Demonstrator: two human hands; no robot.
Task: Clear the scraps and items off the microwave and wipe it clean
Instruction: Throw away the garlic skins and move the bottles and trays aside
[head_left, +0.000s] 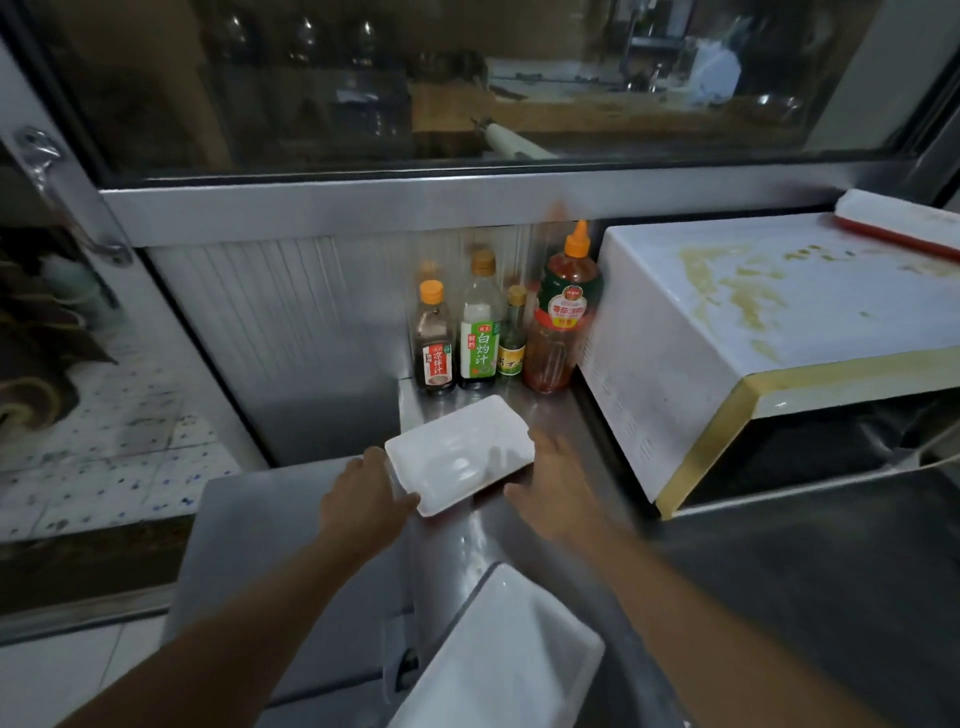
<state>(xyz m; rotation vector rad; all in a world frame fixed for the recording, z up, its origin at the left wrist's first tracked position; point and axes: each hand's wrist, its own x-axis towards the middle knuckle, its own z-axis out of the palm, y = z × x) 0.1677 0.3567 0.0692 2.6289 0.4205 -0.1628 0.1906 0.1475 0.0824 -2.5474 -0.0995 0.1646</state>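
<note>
Currently two hands, left (358, 499) and right (553, 488), hold one white tray (460, 454) at the desk's (831, 545) left edge; four bottles (506, 325) behind; one stained microwave (753, 332) right; a second tray (511, 660) at the near edge.

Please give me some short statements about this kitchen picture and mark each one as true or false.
1. Both hands are at the white tray on the steel counter. True: left hand, right hand.
2. The microwave top is already clean. False: yellowish stains cover it.
3. Four sauce bottles stand left of the microwave. True.
4. Nothing lies on the microwave. False: a white and red item sits at its far right corner.
</note>
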